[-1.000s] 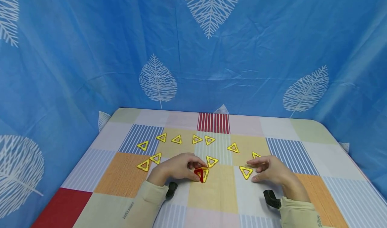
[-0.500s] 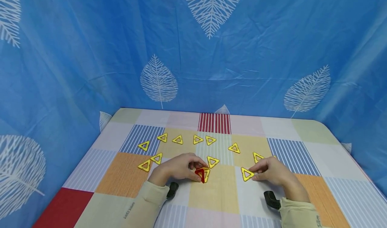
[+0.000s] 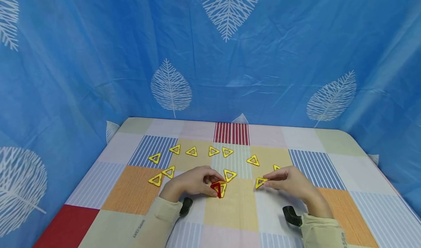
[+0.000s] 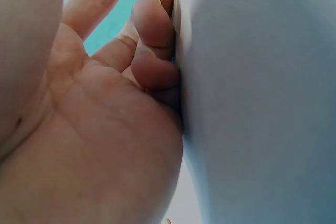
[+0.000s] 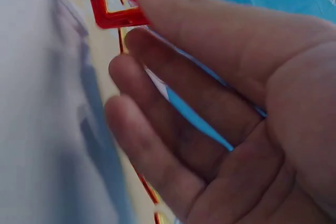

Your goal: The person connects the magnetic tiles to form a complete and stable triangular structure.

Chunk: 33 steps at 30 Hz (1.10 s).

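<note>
In the head view my left hand (image 3: pixel 197 181) holds a small cluster of triangular frame tiles on the table, with a red tile (image 3: pixel 219 190) standing against yellow ones (image 3: pixel 224 189). Only a red and yellow sliver of it shows at the top of the left wrist view. My right hand (image 3: pixel 291 181) pinches one triangle tile (image 3: pixel 257 183) by a corner between thumb and index finger, just above the table. That tile appears red-orange (image 5: pixel 123 22) in the right wrist view; the other fingers are loosely bent. A loose yellow triangle tile (image 3: pixel 226 176) lies just beyond the left hand's cluster.
Several yellow triangle tiles lie scattered beyond the hands, such as one at the left (image 3: pixel 151 182) and one at the right (image 3: pixel 250 161). Another tile (image 3: pixel 275 166) is partly hidden behind the right hand. A patchwork cloth (image 3: pixel 230 215) covers the table; a blue curtain (image 3: pixel 263 94) hangs behind.
My right hand closed on a yellow triangle tile, lifted it from the table and moved it left. The left hand keeps its hold on the cluster, unmoved.
</note>
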{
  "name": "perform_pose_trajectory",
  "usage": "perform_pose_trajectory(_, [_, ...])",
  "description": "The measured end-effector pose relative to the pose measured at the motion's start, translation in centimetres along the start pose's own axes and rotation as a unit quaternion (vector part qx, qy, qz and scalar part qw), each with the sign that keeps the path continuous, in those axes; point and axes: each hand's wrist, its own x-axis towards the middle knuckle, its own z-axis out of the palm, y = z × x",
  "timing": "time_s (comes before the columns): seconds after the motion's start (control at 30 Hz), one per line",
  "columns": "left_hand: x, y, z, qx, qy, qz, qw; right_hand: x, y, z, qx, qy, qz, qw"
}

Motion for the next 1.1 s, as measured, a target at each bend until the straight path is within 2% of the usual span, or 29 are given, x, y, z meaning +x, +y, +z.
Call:
perform_pose_trajectory(0.2, [0.0, 0.0, -0.1, -0.003, -0.002, 0.005, 1.0, 0.9, -0.6, 1.2, 0.025, -0.02, -0.049, 0.9983])
perform_pose_trajectory(0.3, [0.0, 0.0, -0.2, -0.003, -0.003, 0.009, 0.9999, 1.1, -1.0, 1.9, 0.032, -0.029, -0.061, 0.9972])
perform_pose_trajectory(0.57, [0.1, -0.1, -0.2, 0.004, -0.004, 0.015, 0.9999, 1.8, -1.9, 3.6, 0.011, -0.057, -0.086, 0.9946])
perform_pose_trajectory(0.87, [0.2, -0.1, 0.0, 0.003, -0.005, -0.002, 1.0, 2.3, -3.0, 5.7, 0.002, -0.065, -0.097, 0.9932])
perform_pose_trajectory(1.1, [0.3, -0.1, 0.1, 0.014, -0.004, 0.008, 0.9999, 2.6, -3.6, 7.2, 0.006, -0.065, -0.116, 0.9911])
